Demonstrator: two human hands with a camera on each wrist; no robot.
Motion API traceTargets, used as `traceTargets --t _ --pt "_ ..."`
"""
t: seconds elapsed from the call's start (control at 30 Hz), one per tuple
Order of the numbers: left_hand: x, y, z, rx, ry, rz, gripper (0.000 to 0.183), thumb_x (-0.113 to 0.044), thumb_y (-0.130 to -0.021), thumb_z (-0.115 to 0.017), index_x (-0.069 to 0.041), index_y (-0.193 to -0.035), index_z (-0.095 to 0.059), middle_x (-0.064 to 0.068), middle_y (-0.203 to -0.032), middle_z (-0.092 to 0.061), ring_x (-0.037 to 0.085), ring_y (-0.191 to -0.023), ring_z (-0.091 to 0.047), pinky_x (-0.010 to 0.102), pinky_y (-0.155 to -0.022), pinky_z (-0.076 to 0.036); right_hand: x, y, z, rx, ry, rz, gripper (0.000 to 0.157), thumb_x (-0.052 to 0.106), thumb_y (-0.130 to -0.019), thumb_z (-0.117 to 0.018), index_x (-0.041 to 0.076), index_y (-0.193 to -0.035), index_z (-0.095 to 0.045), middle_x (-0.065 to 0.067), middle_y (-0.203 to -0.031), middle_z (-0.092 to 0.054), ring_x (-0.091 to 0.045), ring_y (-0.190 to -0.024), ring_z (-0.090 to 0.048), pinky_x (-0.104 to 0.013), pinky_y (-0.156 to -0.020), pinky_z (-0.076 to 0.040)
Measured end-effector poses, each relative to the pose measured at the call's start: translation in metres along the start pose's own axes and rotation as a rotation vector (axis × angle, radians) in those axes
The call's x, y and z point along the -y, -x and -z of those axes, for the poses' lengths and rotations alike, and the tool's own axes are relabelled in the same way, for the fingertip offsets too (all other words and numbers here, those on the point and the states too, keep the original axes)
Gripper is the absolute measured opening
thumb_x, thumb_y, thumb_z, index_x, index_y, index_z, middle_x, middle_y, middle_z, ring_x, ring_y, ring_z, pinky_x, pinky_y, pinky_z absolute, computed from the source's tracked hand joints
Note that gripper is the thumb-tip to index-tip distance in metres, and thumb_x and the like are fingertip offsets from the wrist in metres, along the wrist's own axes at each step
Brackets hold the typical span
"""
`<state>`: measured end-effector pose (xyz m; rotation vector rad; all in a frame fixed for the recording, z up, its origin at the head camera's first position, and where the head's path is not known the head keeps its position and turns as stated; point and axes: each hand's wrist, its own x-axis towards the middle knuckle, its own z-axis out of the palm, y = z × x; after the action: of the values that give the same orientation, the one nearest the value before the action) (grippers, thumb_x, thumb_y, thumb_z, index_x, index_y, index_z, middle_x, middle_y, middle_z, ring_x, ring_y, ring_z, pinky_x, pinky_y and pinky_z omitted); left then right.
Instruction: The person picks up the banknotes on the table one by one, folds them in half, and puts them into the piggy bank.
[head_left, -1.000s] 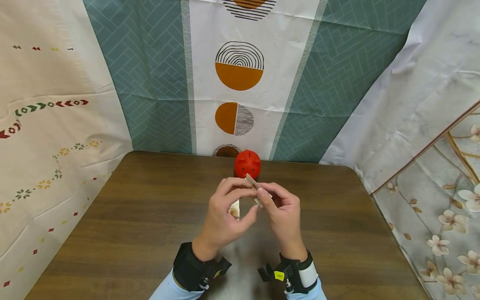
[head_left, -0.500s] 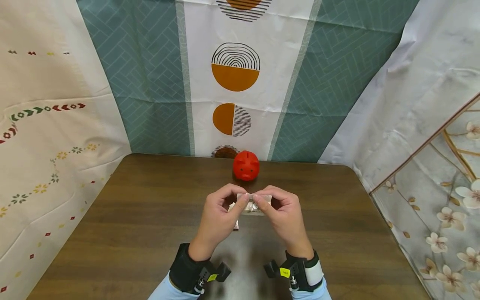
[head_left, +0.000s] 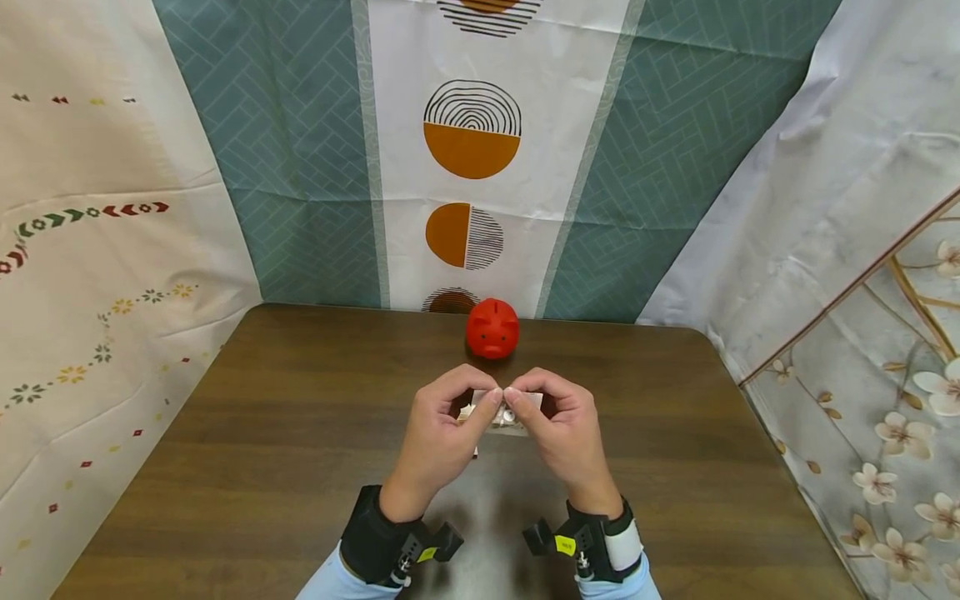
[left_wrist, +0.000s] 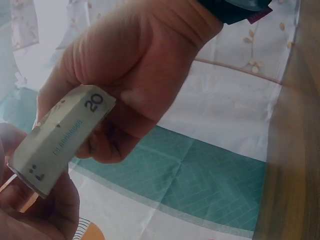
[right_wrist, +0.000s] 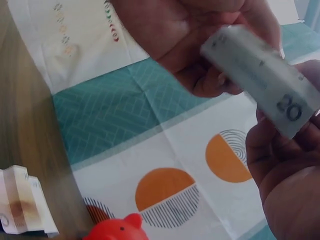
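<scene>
Both hands pinch a narrow folded banknote [head_left: 508, 423] marked 20, in front of my body over the table. In the head view my left hand [head_left: 438, 433] is at its left end and my right hand [head_left: 564, 433] at its right, thumb tips almost meeting at the top edge. The left wrist view has the banknote [left_wrist: 62, 137] with its long printed face towards the camera, the right hand [left_wrist: 125, 65] above and the left hand [left_wrist: 45, 215] below. The right wrist view shows the banknote [right_wrist: 260, 75] slightly blurred, between the left hand [right_wrist: 195, 45] and right hand [right_wrist: 300, 185].
At the table's far side stands a red piggy bank [head_left: 492, 329] with a slot on top. More creased paper money [right_wrist: 22, 200] lies on the wooden table [head_left: 300, 417], mostly hidden behind my left hand in the head view. Patterned cloths [head_left: 315, 167] hang around the table.
The banknote has turned from a slanted position to lie level between the hands. My left fingers, spread a second ago, have come together on it. Since half a second ago little has moved.
</scene>
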<state>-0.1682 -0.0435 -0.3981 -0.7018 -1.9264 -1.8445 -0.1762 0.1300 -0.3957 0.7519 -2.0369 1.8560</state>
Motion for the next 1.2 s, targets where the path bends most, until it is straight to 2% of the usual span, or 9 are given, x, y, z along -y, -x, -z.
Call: traceTargets --t 0.23,0.47,0.87,1.0,1.2 --pt "-0.0008 -0.0001 0.0020 -0.023 0.040 0.033 0.007 -0.003 -0.096 -0.067 -0.008 -0.097 -0.071 0.006 -0.087 -0.067 0.017 -0.078 -0.056 0.028 -0.066 -0.050 0.0035 0.0001 -0.0016 -0.051 0.008 -0.052 0.006 0.003 -0.095 -0.069 0.006 -0.097 -0.074 -0.001 -0.080 -0.066 -0.018 -0.070 -0.053 -0.028 -0.052 -0.042" --pt "-0.0019 -0.0006 0.0046 -0.073 0.061 0.061 0.006 0.000 -0.096 -0.066 -0.006 -0.095 -0.070 0.009 -0.086 -0.066 0.017 -0.077 -0.056 0.024 -0.066 -0.049 0.0054 0.0012 0.0028 -0.088 0.013 -0.082 0.004 0.005 -0.095 -0.070 0.005 -0.096 -0.074 0.000 -0.077 -0.064 -0.019 -0.068 -0.051 -0.028 -0.051 -0.040" --pt "-0.0015 -0.0011 0.0034 -0.128 0.102 0.041 0.006 0.002 -0.095 -0.067 -0.002 -0.094 -0.071 0.012 -0.084 -0.066 0.016 -0.074 -0.055 0.023 -0.064 -0.049 0.0033 0.0011 0.0053 -0.124 -0.008 -0.017 0.007 -0.003 -0.095 -0.067 -0.001 -0.097 -0.074 0.005 -0.080 -0.069 -0.016 -0.066 -0.050 -0.026 -0.051 -0.042" --pt "-0.0016 -0.0009 0.0032 -0.123 0.095 0.047 0.006 0.000 -0.095 -0.067 -0.003 -0.094 -0.072 0.012 -0.084 -0.066 0.016 -0.073 -0.055 0.023 -0.063 -0.048 0.0034 0.0012 0.0058 -0.125 -0.011 -0.012 0.008 -0.002 -0.095 -0.066 -0.001 -0.097 -0.074 0.005 -0.082 -0.070 -0.015 -0.067 -0.051 -0.025 -0.052 -0.042" --pt "-0.0017 -0.0006 0.0039 -0.121 0.108 0.059 0.005 0.002 -0.096 -0.066 -0.001 -0.097 -0.070 0.014 -0.089 -0.067 0.016 -0.078 -0.057 0.021 -0.069 -0.051 0.0040 0.0017 0.0070 -0.162 -0.047 -0.007 0.008 -0.004 -0.095 -0.065 -0.006 -0.097 -0.072 0.005 -0.083 -0.072 -0.014 -0.069 -0.055 -0.023 -0.055 -0.044"
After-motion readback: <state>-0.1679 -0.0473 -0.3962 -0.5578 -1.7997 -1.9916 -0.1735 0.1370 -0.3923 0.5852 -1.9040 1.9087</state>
